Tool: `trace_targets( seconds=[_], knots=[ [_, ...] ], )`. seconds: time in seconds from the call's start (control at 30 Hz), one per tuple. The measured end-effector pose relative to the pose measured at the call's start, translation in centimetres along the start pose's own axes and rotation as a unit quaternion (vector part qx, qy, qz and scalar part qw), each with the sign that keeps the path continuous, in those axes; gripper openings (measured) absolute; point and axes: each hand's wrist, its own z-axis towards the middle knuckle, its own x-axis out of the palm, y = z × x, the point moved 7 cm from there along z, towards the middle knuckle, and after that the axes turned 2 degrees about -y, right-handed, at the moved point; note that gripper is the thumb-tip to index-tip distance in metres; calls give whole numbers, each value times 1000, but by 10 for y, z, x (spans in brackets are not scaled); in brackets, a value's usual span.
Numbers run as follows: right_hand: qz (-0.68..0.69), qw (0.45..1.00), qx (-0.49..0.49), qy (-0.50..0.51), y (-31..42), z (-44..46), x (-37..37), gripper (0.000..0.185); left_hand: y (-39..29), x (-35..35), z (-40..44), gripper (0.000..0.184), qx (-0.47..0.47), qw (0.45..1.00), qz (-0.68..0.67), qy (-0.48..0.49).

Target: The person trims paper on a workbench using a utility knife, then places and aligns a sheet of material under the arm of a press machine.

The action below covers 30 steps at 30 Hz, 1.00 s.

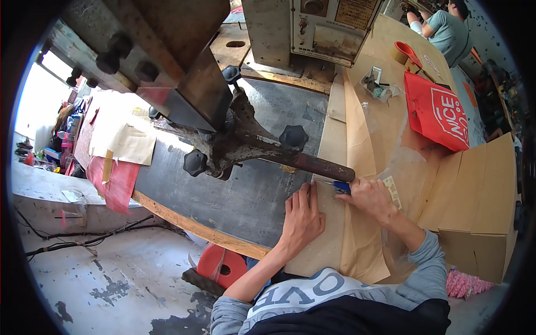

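Note:
My right hand [373, 199] is closed around a blue utility knife [341, 186], its thin tip pointing left over the cardboard sheet [319, 249]. The far end of a dark metal bar [318, 164] lies just above the knife. My left hand [303, 216] rests palm down with fingers stretched forward, at the border between the cardboard and the dark machine bed [234, 206]. Brown kraft paper [363, 245] lies creased under and beside my right wrist.
A heavy press head [167, 61] with black knobs [294, 137] overhangs the bed. At the right are a red bag [435, 111], a tape dispenser [407, 54] and an open cardboard box [474, 190]. A person [448, 34] works at the far right. Red sheeting [117, 184] hangs left.

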Motion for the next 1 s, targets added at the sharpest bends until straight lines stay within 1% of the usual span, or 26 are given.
trace_targets(
  seconds=[0.27, 0.47, 0.57, 0.77, 0.87, 1.0],
  knots=[
    [15, 1000, -12, 21, 0, 3, 2, 48, 0, 0, 0, 69, 3, 1000, -5, -2],
    [10, 998, 15, 67, 3, 5, 1, 43, -1, 2, 1, 71, 6, 1000, 11, 3],
    [19, 998, 28, 48, 4, 5, -1, 42, -1, 1, 0, 72, 3, 999, 37, 10],
    [-24, 996, 29, 84, 5, 4, -6, 38, 0, 3, 1, 74, 9, 999, 45, 14],
    [-23, 996, 19, 81, 4, 3, -4, 37, 1, 4, 0, 75, 10, 999, 45, 13],
    [-27, 995, 33, 89, 5, 4, -8, 37, 0, 4, 0, 74, 12, 999, 50, 12]
  ],
)
